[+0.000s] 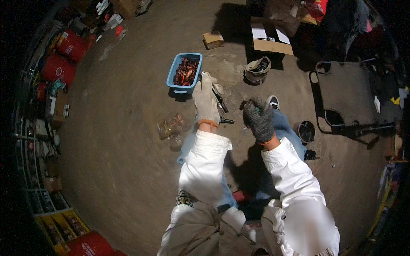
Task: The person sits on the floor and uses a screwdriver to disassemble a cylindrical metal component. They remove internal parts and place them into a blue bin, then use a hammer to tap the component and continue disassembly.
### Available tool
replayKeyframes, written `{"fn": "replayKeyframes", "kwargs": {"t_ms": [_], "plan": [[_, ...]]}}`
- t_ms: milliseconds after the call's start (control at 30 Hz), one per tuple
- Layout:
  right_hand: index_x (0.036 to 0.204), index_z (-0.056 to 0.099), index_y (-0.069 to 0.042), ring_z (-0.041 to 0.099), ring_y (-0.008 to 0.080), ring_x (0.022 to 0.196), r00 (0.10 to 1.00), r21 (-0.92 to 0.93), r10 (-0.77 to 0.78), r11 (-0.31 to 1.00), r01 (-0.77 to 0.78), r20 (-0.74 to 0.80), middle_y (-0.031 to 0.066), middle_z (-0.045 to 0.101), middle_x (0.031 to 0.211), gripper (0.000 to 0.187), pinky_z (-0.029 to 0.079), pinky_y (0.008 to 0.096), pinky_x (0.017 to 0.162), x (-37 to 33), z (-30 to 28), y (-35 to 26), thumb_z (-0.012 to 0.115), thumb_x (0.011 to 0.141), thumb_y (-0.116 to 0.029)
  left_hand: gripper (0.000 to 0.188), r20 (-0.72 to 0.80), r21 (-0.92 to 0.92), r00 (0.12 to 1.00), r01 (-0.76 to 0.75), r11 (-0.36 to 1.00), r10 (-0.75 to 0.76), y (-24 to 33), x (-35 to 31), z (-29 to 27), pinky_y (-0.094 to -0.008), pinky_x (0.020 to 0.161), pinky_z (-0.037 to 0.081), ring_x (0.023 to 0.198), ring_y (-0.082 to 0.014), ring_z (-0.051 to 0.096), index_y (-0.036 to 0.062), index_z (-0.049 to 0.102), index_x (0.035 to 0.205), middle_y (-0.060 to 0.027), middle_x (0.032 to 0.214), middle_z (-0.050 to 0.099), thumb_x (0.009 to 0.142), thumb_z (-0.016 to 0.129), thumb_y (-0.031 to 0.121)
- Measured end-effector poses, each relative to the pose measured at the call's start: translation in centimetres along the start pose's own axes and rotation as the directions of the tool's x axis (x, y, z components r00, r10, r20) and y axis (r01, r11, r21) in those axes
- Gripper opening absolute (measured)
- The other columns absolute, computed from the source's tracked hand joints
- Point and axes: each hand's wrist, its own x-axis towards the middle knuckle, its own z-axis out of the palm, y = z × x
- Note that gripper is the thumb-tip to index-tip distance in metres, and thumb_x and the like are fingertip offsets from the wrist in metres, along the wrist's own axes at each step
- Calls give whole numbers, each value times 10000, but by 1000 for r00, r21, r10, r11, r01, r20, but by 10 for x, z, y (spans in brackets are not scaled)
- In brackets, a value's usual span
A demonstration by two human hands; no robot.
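My left hand (206, 100), in a whitish work glove with an orange cuff, reaches forward with its fingers stretched out. Its fingertips are beside the right rim of a blue plastic tub (171, 73) that holds reddish-brown copper-coloured pieces (185, 72). Along the hand's right side lies a dark, narrow tool (219, 99); whether it touches the glove is unclear. A short black cylindrical piece (226, 120) is near the wrist. My right hand (259, 120), in a dark grey knitted glove, is closed in a fist above the floor, hiding what is inside.
Transparent bags with brass-coloured pieces (168, 128) lie left of my left wrist. Ahead are a bucket (257, 74), a small box (213, 40) and an open carton (273, 46). A black round container (306, 131) and a dark folding chair (348, 91) stand right. Red drums (59, 69) line the left.
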Motion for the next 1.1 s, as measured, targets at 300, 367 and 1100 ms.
{"fn": "replayKeyframes", "kwargs": {"t_ms": [300,367,1100], "plan": [[995,695,-38,685,306,778,909,-539,35,814,215,415,163,693,880,300,533,353,688,-2,-17,-1,701,797,-264,323,165,-139,986,-3,990,26,1,-1,-24,-200,540,495,638,-56,564,53,566,1003,-2,780,574,973,516,370],[978,700,-38,680,309,758,933,-539,40,825,171,357,162,693,870,306,529,360,672,-3,-18,0,703,794,-283,356,174,-140,984,2,990,23,0,-1,-25,-199,539,499,637,-56,569,46,570,1008,-7,783,583,972,507,395],[940,636,-12,425,89,408,906,-339,-268,862,377,327,30,535,602,338,302,241,405,18,-22,34,531,946,-333,285,167,143,979,94,985,-118,0,-9,-16,-207,511,431,564,-88,559,66,590,889,-27,686,621,942,556,344]]}}
